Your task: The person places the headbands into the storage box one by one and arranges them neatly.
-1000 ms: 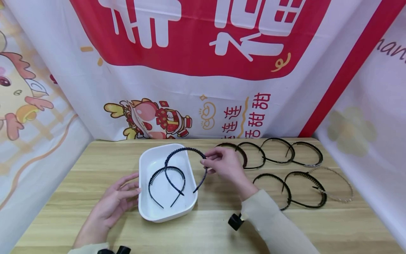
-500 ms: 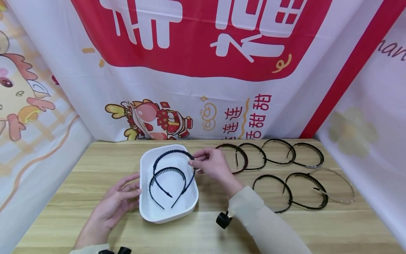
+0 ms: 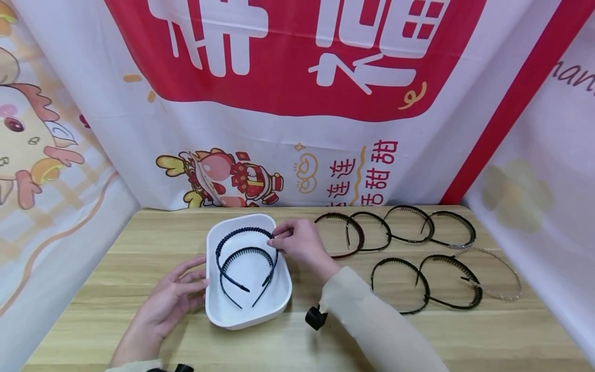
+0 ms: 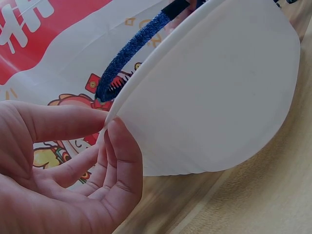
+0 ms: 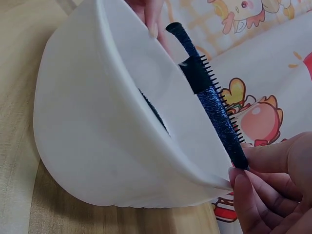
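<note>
The back cloth [image 3: 288, 111] bears large white characters [image 3: 214, 41], cut off above, and smaller red characters [image 3: 385, 173] including 连 and 甜. The right-hand cloth [image 3: 544, 124] shows clipped lettering [image 3: 574, 76], "han".

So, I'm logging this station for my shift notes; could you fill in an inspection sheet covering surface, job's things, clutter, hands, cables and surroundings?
Surface: wooden table, light grain.
Job's things: blue headband, showing above the rim of the white tub; black headband inside the tub; seven more headbands on the right of the table, mostly dark, one clear.
Clutter: nothing seen beyond these.
Left hand: pinches the tub's rim.
Right hand: pinches the blue headband.
Cables: nothing seen.
Surroundings: printed cloth hangs behind the table and along both sides.
</note>
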`<state>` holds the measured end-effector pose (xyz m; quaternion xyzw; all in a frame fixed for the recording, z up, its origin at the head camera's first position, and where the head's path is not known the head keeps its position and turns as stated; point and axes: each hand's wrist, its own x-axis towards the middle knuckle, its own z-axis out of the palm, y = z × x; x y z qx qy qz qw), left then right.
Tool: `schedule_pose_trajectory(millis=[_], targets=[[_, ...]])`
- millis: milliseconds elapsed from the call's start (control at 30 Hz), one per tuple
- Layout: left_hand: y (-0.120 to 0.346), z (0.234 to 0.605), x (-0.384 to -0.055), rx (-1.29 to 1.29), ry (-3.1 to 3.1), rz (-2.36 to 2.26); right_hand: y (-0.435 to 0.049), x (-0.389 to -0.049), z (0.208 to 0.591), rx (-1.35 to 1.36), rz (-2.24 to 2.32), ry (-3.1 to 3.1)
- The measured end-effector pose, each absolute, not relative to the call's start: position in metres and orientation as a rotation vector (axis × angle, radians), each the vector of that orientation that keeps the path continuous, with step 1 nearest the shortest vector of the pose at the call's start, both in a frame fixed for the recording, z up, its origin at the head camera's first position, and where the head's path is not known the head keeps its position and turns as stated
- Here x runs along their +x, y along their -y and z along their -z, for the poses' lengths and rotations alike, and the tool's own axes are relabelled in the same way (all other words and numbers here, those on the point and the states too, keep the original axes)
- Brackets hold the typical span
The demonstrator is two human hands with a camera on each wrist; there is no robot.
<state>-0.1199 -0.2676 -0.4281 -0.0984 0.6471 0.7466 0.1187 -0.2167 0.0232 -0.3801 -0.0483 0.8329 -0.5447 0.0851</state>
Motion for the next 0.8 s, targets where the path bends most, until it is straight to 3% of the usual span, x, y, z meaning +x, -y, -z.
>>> schedule_pose_trajectory(millis=[800], targets=[[0.267, 0.427, -0.118, -0.272, -1.869, -2.213, 0.011, -0.221, 0.39, -0.312, 0.97, -2.908]])
